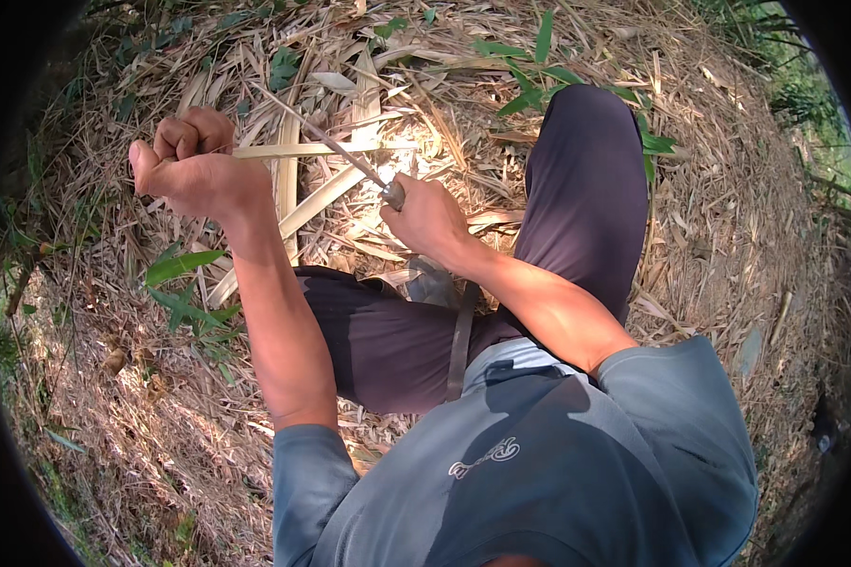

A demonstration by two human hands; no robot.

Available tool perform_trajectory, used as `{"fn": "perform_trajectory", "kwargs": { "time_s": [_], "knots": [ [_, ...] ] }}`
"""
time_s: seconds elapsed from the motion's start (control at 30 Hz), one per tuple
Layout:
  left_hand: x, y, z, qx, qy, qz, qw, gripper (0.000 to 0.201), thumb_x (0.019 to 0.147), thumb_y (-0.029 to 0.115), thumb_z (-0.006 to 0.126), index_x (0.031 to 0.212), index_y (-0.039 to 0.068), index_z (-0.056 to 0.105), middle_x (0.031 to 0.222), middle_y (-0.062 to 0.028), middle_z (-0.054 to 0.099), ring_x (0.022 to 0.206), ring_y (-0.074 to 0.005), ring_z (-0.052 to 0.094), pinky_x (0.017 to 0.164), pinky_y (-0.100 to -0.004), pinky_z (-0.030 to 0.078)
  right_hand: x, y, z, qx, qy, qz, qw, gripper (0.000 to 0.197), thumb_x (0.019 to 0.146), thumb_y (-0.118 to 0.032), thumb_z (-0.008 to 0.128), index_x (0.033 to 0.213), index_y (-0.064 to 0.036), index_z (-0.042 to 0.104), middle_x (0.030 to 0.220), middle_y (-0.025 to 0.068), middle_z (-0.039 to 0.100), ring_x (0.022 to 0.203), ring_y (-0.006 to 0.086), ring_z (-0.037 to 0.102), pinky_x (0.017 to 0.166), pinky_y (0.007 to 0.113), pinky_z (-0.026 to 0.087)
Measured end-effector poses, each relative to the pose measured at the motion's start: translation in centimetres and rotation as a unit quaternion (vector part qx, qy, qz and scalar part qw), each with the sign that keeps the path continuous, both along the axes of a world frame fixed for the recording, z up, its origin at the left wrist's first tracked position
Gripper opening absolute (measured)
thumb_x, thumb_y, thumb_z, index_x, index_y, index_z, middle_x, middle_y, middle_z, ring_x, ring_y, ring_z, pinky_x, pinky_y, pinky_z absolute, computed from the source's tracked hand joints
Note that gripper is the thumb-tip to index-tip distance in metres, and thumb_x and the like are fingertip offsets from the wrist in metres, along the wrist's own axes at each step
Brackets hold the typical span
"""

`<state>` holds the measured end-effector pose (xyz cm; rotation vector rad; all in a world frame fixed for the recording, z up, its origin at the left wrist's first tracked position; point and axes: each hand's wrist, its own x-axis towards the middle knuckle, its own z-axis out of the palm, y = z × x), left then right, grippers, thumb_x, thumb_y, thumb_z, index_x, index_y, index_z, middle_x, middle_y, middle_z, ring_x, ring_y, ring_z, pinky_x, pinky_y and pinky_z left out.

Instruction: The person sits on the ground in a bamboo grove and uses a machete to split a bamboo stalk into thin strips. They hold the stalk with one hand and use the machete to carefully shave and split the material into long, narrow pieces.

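Note:
My left hand point(187, 161) is raised at the left, its fingers curled into a fist. A pale, flat bamboo strip point(288, 150) runs from it toward the right, its near end hidden in the hand. My right hand point(427, 215) is closed round the handle of a knife with a metal collar. The thin, narrow knife blade point(317, 132) slants up and left, crossing the bamboo strip in this view; whether they touch I cannot tell. Several more pale split bamboo pieces point(323, 203) lie on the ground beneath.
Dry bamboo leaves and litter point(728, 236) cover the ground. My bent legs, in dark trousers point(586, 189), frame the work spot on the right and near side. A dark strap point(460, 340) crosses one leg. Green leafy shoots point(534, 80) stand beyond the knee, and more leaves point(182, 267) below my left hand.

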<state>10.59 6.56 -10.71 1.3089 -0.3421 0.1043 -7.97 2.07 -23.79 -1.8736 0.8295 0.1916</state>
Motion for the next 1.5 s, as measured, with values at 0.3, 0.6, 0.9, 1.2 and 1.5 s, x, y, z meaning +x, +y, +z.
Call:
{"fn": "perform_trajectory", "kwargs": {
  "time_s": [0.3,0.6,0.9,1.2,1.5],
  "knots": [
    [2.1,0.6,-0.8,-0.028,0.003,-0.026,0.999,0.061,0.097,0.062,0.029,0.061,0.014,0.017,0.052,0.0001,0.020,0.052,-0.0141,0.017,0.052,-0.0317,0.014,0.3,-1.6,-7.3,0.185,0.014,-0.104,0.977,0.021,0.084,-0.019,0.065,0.083,0.0019,0.066,0.070,0.0123,0.065,0.058,0.0220,0.060,0.056,0.038,0.049],
    [3.6,9.5,9.4,-0.027,-0.122,0.086,0.988,0.082,0.080,0.095,0.010,0.057,0.017,0.020,0.053,-0.0019,0.024,0.051,-0.0164,0.022,0.049,-0.0315,0.018,-0.3,-3.1,-4.4,0.269,-0.119,-0.257,0.921,0.011,0.087,-0.009,0.062,0.076,-0.0059,0.058,0.063,-0.0023,0.050,0.048,0.0066,0.041,0.043,0.027,0.034],
    [2.9,3.0,2.8,-0.046,-0.054,0.162,0.984,0.038,0.107,0.039,0.019,0.080,0.012,0.021,0.062,-0.0020,0.036,0.051,-0.0111,0.026,0.046,-0.0264,0.026,-1.4,-7.7,0.0,0.133,-0.170,-0.292,0.932,0.007,0.092,-0.010,0.059,0.085,-0.0072,0.060,0.065,-0.0055,0.049,0.051,0.0042,0.041,0.046,0.023,0.035],
    [3.1,2.6,3.1,-0.134,-0.195,0.081,0.968,0.030,0.107,0.032,0.049,0.085,0.013,0.044,0.073,0.0031,0.041,0.063,-0.0061,0.036,0.057,-0.0220,0.032,-6.8,-4.3,8.1,0.047,-0.058,-0.089,0.993,0.005,0.085,-0.006,0.062,0.084,-0.0025,0.065,0.066,-0.0020,0.057,0.060,0.0047,0.049,0.056,0.026,0.041],
    [8.8,3.8,1.8,-0.189,-0.374,0.152,0.895,0.028,0.102,0.027,0.064,0.091,0.009,0.046,0.075,0.0052,0.045,0.066,-0.0026,0.035,0.059,-0.0193,0.031,-9.9,-1.5,10.5,-0.089,-0.060,0.007,0.994,0.014,0.076,-0.004,0.066,0.089,0.0017,0.064,0.062,0.0096,0.061,0.054,0.0127,0.059,0.058,0.029,0.048]
  ]
}}
